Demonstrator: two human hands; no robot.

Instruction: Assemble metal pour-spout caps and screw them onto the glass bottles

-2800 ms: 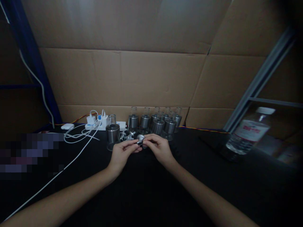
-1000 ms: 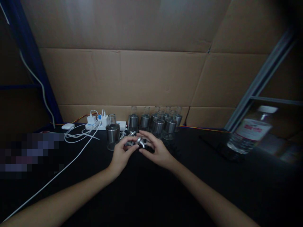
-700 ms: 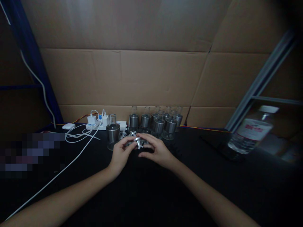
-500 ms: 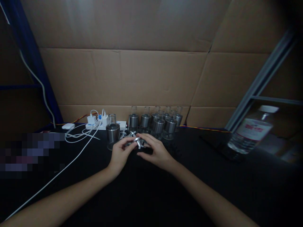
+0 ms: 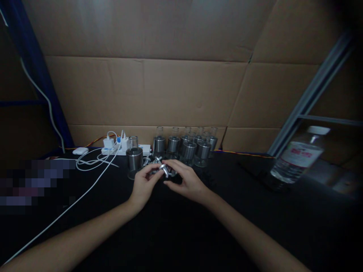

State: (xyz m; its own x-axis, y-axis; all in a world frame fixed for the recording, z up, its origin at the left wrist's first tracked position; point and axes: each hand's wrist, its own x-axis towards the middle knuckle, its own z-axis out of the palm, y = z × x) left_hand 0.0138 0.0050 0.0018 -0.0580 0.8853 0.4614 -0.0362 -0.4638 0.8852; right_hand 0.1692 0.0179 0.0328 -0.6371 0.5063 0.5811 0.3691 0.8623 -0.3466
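Near the middle of the black table, a small silver metal pour-spout cap (image 5: 166, 173) is held between my two hands. My left hand (image 5: 143, 186) pinches its rim between thumb and fingers. From the other side my right hand (image 5: 187, 179) curls its fingers over the cap, its thumb lower and a little apart. More silver spout caps (image 5: 157, 160) lie just behind, partly hidden by my fingers. To the left of them stands a glass bottle with a steel sleeve (image 5: 135, 158), its neck uncapped. Several similar bottles (image 5: 189, 151) are grouped behind my right hand.
A white power strip (image 5: 146, 150) with plugged-in chargers sits at the back left, and a white cable (image 5: 82, 196) runs toward me. A large clear water bottle (image 5: 297, 160) stands at the right. Cardboard (image 5: 159, 90) walls the back. A blurred-out patch covers the left.
My view has shifted very slightly. Both hands stay at the silver cap, with barely any visible movement.
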